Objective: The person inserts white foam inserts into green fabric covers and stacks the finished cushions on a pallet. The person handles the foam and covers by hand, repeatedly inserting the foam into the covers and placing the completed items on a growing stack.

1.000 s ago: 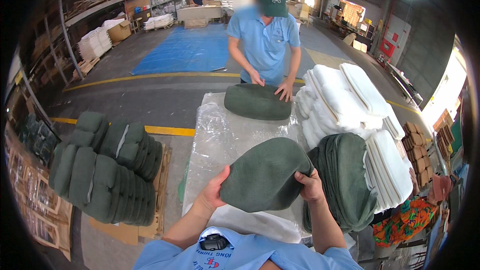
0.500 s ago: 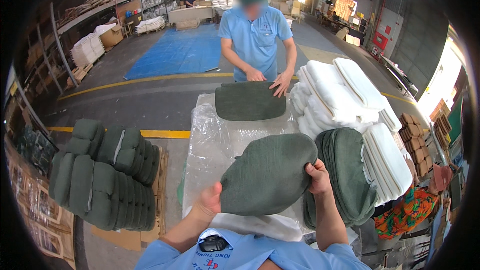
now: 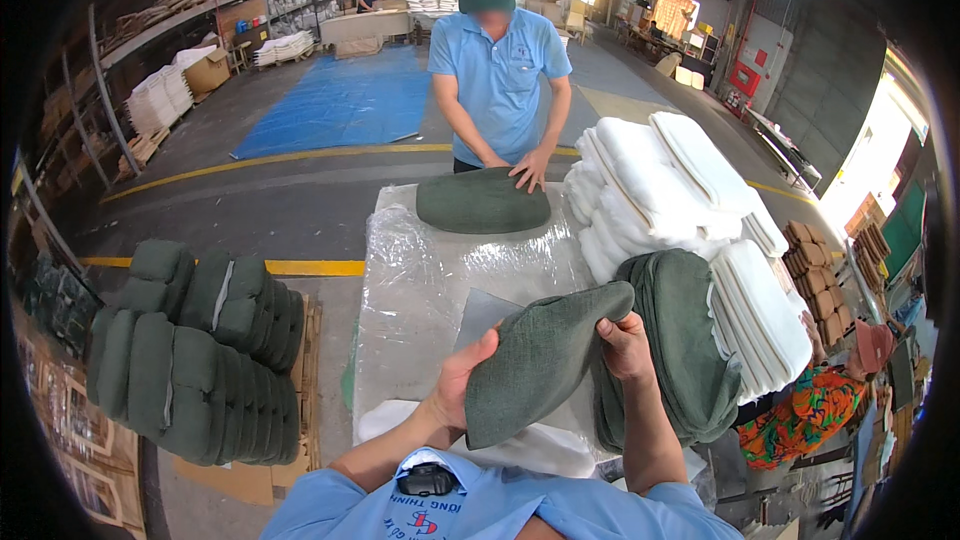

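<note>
Above the near part of the table, a dark green fabric cushion cover [image 3: 535, 365] hangs tilted between my hands. My left hand [image 3: 460, 375] is closed on its left edge, and my right hand [image 3: 628, 348] grips the right edge. A thin grey sheet [image 3: 484, 315] shows beside my left fingers; whether that hand holds it too, I cannot tell. White padding [image 3: 530, 450] lies under the cover, partly hidden. Right of my right hand stands a stack of dark green covers [image 3: 680, 340].
Opposite, a co-worker [image 3: 500, 70] presses on a green cushion [image 3: 485, 202] on the plastic-wrapped table [image 3: 400, 270]. White pads [image 3: 665, 175] are piled at the right. Bundled green cushions [image 3: 200, 370] sit on a pallet at the left. Another person [image 3: 810, 415] is at the lower right.
The cover has turned from nearly flat to tilted and folded, its left part dropping lower. The grey sheet has come into sight. The co-worker's cushion now looks rounder.
</note>
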Tool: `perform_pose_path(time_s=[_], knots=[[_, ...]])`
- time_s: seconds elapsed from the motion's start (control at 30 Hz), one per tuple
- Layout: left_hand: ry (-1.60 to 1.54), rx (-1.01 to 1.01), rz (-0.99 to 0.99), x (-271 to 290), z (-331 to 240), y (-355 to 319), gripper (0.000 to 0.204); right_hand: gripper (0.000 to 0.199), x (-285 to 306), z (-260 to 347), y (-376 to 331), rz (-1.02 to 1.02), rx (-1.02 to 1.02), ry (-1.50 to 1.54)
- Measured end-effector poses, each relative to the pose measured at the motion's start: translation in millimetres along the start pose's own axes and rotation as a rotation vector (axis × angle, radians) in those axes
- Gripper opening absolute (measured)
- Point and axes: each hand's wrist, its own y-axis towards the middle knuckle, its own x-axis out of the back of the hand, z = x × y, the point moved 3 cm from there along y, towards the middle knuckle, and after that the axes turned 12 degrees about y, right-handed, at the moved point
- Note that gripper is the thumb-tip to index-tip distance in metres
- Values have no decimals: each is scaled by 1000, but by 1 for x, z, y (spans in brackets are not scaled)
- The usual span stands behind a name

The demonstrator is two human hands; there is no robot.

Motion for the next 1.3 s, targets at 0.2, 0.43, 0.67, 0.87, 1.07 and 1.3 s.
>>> perform_pose_path(time_s=[0.2, 0.43, 0.67, 0.87, 1.07, 1.3], knots=[[106, 20, -71, -24, -10, 7, 46, 18, 2, 2, 1, -10, 27, -13], [83, 55, 68, -13, 1, 23, 46, 16, -2, 23, 20, -45, 203, -42], [55, 179, 30, -5, 29, 30, 49, 13, 4, 36, 21, -184, 306, -258], [109, 219, 17, -9, 44, 39, 42, 29, 13, 24, 0, -354, 237, -246], [184, 30, -152, -19, 27, 44, 46, 54, -29, 5, -40, -413, 467, -699], [361, -65, -241, 1, 37, 58, 34, 24, -70, -16, -65, -247, 446, -810]])
